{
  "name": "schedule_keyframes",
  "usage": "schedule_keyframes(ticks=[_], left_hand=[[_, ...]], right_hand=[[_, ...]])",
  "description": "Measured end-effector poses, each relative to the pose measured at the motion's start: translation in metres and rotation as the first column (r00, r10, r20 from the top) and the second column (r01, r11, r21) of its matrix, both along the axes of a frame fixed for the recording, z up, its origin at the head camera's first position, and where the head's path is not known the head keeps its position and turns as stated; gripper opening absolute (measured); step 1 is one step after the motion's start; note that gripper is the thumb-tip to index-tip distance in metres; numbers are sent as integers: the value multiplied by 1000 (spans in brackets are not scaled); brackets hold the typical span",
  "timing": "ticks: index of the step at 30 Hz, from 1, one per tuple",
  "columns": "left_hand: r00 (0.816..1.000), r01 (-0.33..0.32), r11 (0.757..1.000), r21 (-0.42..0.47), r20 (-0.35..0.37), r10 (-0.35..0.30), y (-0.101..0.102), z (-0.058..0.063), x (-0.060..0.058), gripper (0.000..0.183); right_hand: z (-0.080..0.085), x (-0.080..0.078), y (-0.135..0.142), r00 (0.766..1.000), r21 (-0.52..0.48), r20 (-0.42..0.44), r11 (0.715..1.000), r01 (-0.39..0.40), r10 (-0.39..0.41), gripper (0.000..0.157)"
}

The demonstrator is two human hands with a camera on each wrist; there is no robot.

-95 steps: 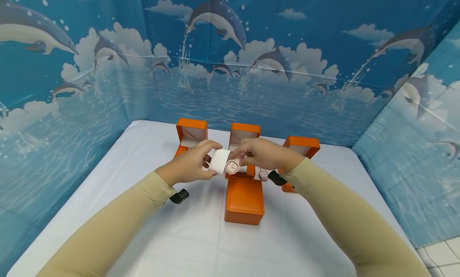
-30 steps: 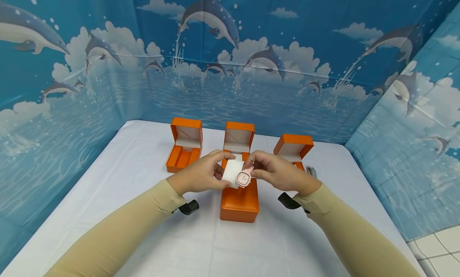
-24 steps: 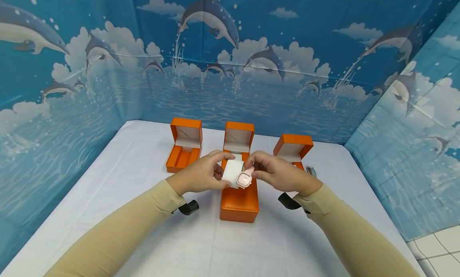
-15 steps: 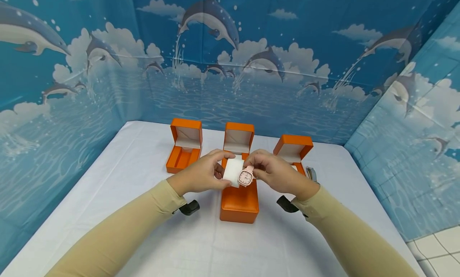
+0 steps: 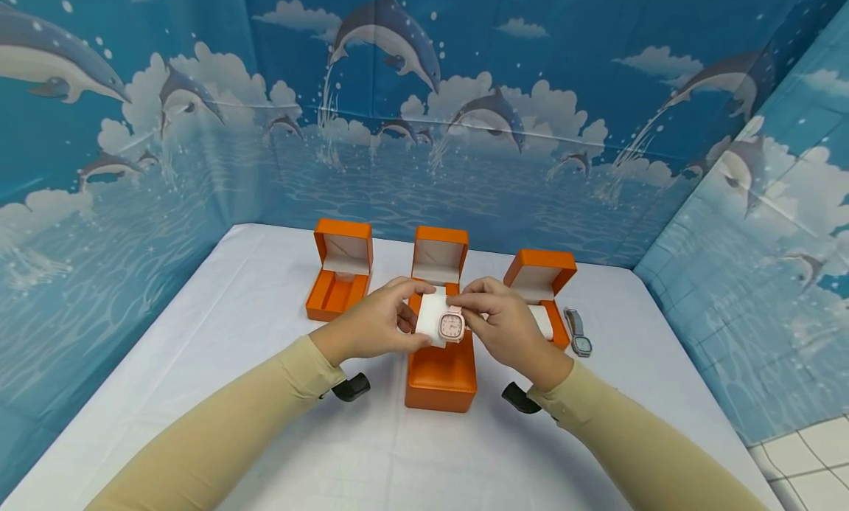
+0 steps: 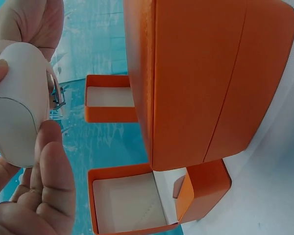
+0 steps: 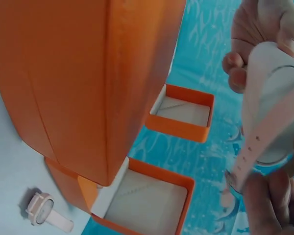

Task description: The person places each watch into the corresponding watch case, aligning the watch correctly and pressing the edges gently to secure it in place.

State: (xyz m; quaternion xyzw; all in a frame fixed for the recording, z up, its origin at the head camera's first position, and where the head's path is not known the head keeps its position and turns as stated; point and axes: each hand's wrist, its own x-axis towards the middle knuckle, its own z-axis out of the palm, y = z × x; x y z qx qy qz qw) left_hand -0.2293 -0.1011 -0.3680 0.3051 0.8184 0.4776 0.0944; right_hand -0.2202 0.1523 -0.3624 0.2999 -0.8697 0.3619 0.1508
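Note:
My left hand (image 5: 371, 323) grips a white watch cushion (image 5: 430, 318) between thumb and fingers, above a closed orange box. A pink wristwatch (image 5: 452, 326) with a squarish dial lies against the cushion's right end. My right hand (image 5: 507, 330) pinches its strap close to the cushion. In the right wrist view the pink strap (image 7: 272, 127), with its row of holes, passes around the cushion and its buckle end hangs loose. The left wrist view shows the cushion's rounded end (image 6: 12, 129) and the buckle (image 6: 59, 99) behind it.
The closed orange box (image 5: 441, 386) stands on the white cloth below my hands. Behind are three open orange boxes: left (image 5: 343, 228), middle (image 5: 441, 234) and right (image 5: 544, 258). The right one holds a white cushion (image 5: 540, 321). Beside it lies a grey-strapped watch (image 5: 581, 344).
Both hands have come nearer with the cushion and watch. The watch dial has turned more upright against the cushion. My right fingers have shifted onto the strap's top, uncovering the grey-strapped watch.

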Motion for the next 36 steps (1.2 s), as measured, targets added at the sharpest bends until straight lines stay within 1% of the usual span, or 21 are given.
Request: schedule_keyframes(ticks=[2,5,7,9,12,14,17,21,24,26,28,30,31,33,35,36], left_hand=[[1000,2,1000,14,6,-2,1,0,0,74],[1000,0,999,38,16,-1,2,0,1,73],[1000,0,998,55,19,-1,3,0,2,73],[1000,-3,998,67,22,1,4,1,3,73],[1000,-1,997,74,27,-1,5,1,3,73],[999,0,997,72,33,-2,5,1,3,73],[999,2,998,65,37,-4,4,1,3,74],[999,-8,999,51,33,7,3,0,3,74],[999,-21,999,42,31,19,2,0,4,74],[999,-28,999,38,28,27,2,0,3,74],[999,-40,999,32,23,40,1,0,3,74],[998,-54,998,29,19,54,1,0,3,74],[998,-62,998,31,18,61,1,0,2,74],[997,-74,997,34,18,73,0,1,2,73],[997,-79,996,40,20,78,-1,1,1,72],[997,-80,996,43,20,79,-1,1,1,72]], right_hand=[[-2,1,-1,999,-22,-28,999,34,-35,18],[-5,2,-2,996,-46,-59,997,59,-62,12],[-8,3,-3,995,-57,-80,997,53,-57,12],[-9,4,-4,991,-53,-125,997,48,-54,13],[-10,6,-4,981,-57,-186,997,52,-62,14],[-10,6,-4,975,-55,-207,996,65,-75,13],[-8,7,-4,982,-55,-172,996,73,-81,12],[-3,9,-4,991,-7,-98,996,86,-86,16],[2,11,-2,995,42,-8,994,100,-100,23],[5,12,0,992,57,83,994,88,-93,28],[8,12,3,979,55,194,998,43,-53,36],[11,12,6,954,28,301,999,-23,14,45],[12,12,8,935,2,349,998,-61,57,49],[13,12,12,891,-54,431,990,-131,142,57],[13,13,14,849,-109,485,978,-180,210,63],[13,13,14,832,-130,504,973,-193,232,67]])
